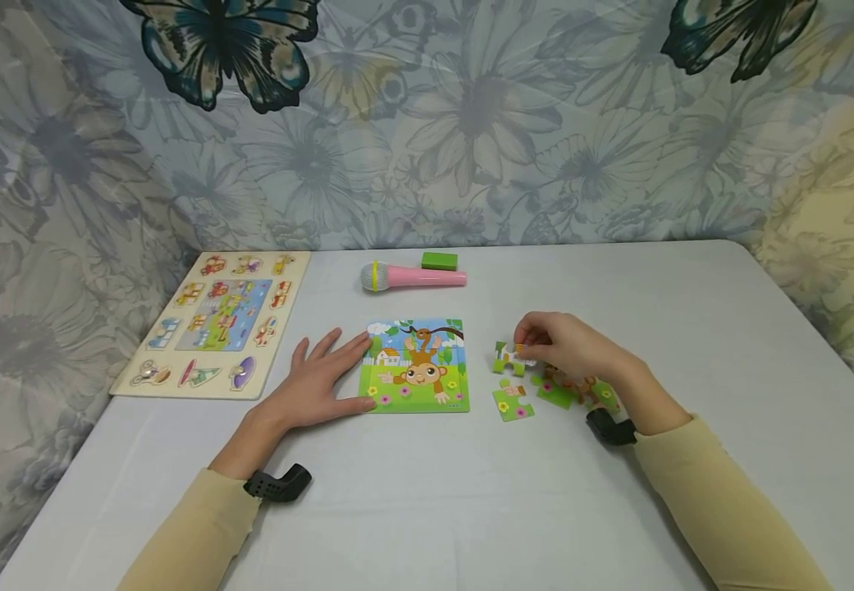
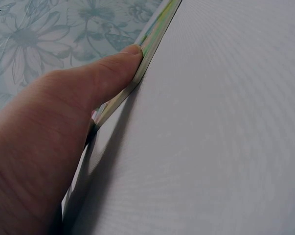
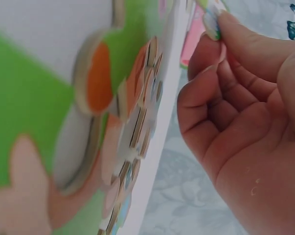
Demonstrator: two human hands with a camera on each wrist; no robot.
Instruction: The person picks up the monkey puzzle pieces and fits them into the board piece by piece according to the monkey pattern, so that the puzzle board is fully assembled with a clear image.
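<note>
A square puzzle board with a monkey picture (image 1: 415, 394) lies flat on the table in the head view. My left hand (image 1: 316, 382) rests at its left side, fingers spread, with fingertips and thumb touching that edge. The left wrist view shows the thumb (image 2: 101, 78) against the board's side. Right of the board, my right hand (image 1: 577, 345) pinches a small puzzle piece (image 3: 212, 23) between thumb and forefinger, the other fingers curled. Under and around this hand lie loose puzzle pieces, among them a green one with flowers (image 1: 513, 409) and several partly overlapping ones (image 1: 555, 394).
A larger wooden picture board (image 1: 286, 328) lies at the back left. Behind the monkey board are a pink toy microphone (image 1: 427, 277) and a green block (image 1: 439, 261). Patterned fabric (image 1: 471, 180) hangs along the back of the white table (image 1: 434, 509).
</note>
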